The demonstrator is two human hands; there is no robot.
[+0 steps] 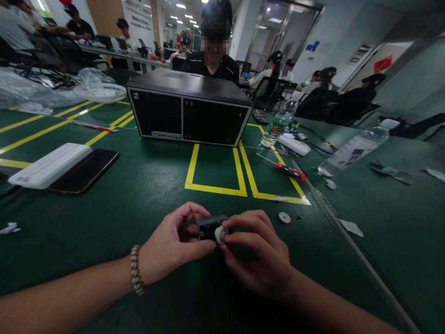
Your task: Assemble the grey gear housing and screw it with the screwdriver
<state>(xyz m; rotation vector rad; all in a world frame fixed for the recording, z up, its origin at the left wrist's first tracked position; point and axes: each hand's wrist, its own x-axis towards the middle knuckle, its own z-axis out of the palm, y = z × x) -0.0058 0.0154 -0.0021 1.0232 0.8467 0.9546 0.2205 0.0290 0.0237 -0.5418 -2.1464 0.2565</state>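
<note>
My left hand (174, 241), with a beaded bracelet (136, 270) at its wrist, is closed around a small dark grey housing (207, 227) above the green table. The fingers of my right hand (259, 248) pinch a small white plastic gear-like part (220, 234) against the near right side of that housing. Whether the white part is seated in the housing I cannot tell. A flat white disc with a centre hole (284, 217) lies on the table right of my right hand, and a tiny dark piece (299, 217) lies beside it.
A black computer case (189, 109) stands ahead, a person (212, 62) behind it. A red-black screwdriver (290, 171) and two bottles (281, 121) are at the right. A phone (86, 170) and a white box (50, 164) lie left. A white basket (100, 93) and plastic bags are farther back.
</note>
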